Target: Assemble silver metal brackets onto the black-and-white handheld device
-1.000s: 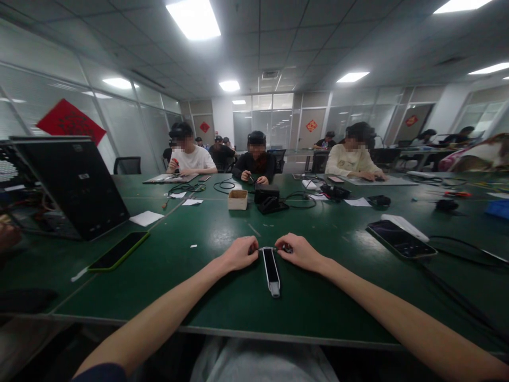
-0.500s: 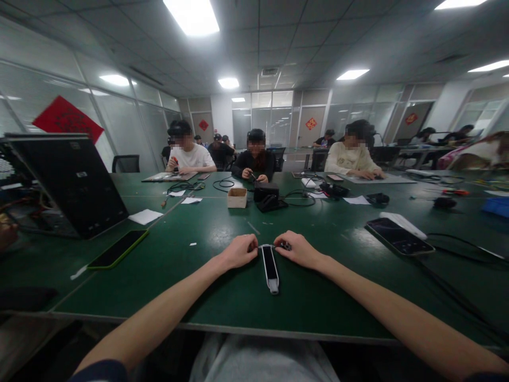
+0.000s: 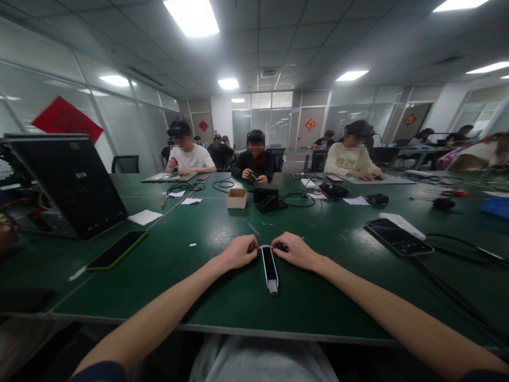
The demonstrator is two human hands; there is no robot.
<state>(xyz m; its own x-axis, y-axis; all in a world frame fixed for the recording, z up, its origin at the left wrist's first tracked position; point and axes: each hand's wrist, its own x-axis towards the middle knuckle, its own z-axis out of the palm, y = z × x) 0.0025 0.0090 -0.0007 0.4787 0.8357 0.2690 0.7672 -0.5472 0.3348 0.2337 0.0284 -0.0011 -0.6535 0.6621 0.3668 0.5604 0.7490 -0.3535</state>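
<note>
A slim black device with a white end [image 3: 270, 268] lies lengthwise on the green table [image 3: 222, 297] straight in front of me. My left hand [image 3: 237, 252] is curled closed at the device's far end on its left side. My right hand [image 3: 295, 249] is curled closed on the other side of that end, pinching a small dark part [image 3: 281, 247]. A thin pale piece joins the two hands across the top of the device. What exactly the left fingers grip is too small to make out.
A phone in a green case [image 3: 117, 249] lies to the left, near an open black laptop [image 3: 71, 183]. Another phone [image 3: 398, 237] and cables lie to the right. A small cardboard box [image 3: 237, 198] and a black gadget [image 3: 267, 199] stand mid-table. Three people sit across.
My hands and the device have stayed in place. The right fingers shifted slightly over the small dark part.
</note>
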